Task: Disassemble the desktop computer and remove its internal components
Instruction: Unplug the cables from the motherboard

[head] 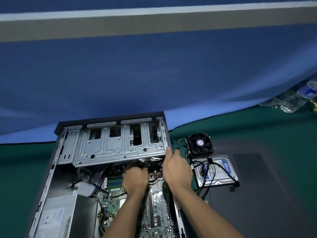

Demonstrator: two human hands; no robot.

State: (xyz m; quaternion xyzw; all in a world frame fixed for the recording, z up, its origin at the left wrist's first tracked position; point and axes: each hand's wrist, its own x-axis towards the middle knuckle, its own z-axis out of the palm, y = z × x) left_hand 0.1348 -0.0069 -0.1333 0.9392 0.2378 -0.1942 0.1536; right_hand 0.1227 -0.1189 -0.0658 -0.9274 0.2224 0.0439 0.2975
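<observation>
An open desktop case [51, 169] lies on its side on the green table. Its silver drive cage [111, 146] is tilted up at the far end. My right hand [176, 170] grips the cage's right edge, thumb on the metal. My left hand [135, 179] reaches under the cage over the green motherboard [157, 212], fingers closed around black cables there; the fingertips are hidden. A silver power supply [58, 219] fills the case's near left corner.
A removed black cooler fan [200, 145] and a blue-labelled hard drive [217, 170] with black cables lie right of the case. The dark side panel [257, 186] lies flat further right. Plastic bottles [295, 98] rest at the far right. A blue cloth wall [154, 74] stands behind.
</observation>
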